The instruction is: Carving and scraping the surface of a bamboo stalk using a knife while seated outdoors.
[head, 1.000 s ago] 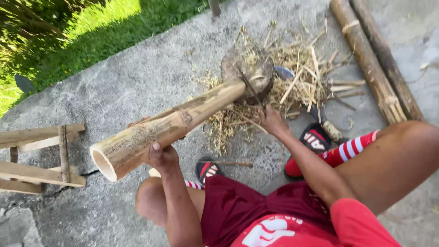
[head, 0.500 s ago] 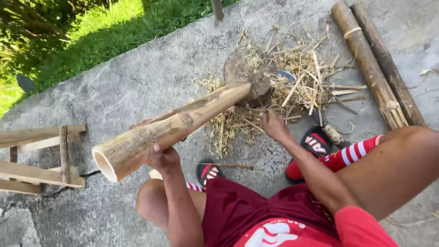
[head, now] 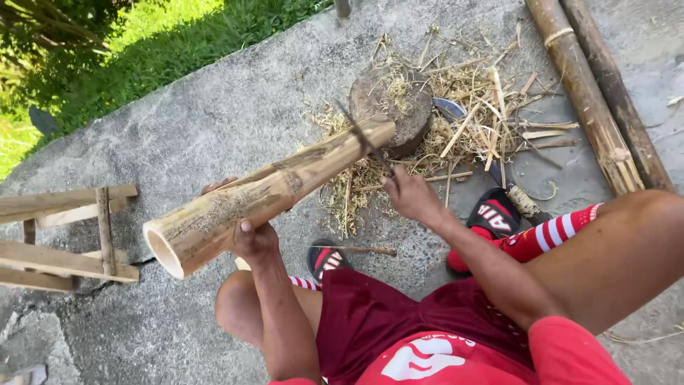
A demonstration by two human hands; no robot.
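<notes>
My left hand grips the near part of a thick hollow bamboo tube from below, holding it tilted. The tube's open end points toward me, and its far end rests against a round wooden block. My right hand is shut on the handle of a thin dark blade, which lies across the tube's far end. Bamboo shavings are scattered around the block.
Two long bamboo poles lie at the right. A wooden frame sits at the left, with grass beyond the concrete. Another tool with a wrapped handle lies by my red-and-black sandal. A second sandal is under the tube.
The tube's far end has slid off the top of the block to its near edge, leaving more of the block showing. Both hands keep their grips.
</notes>
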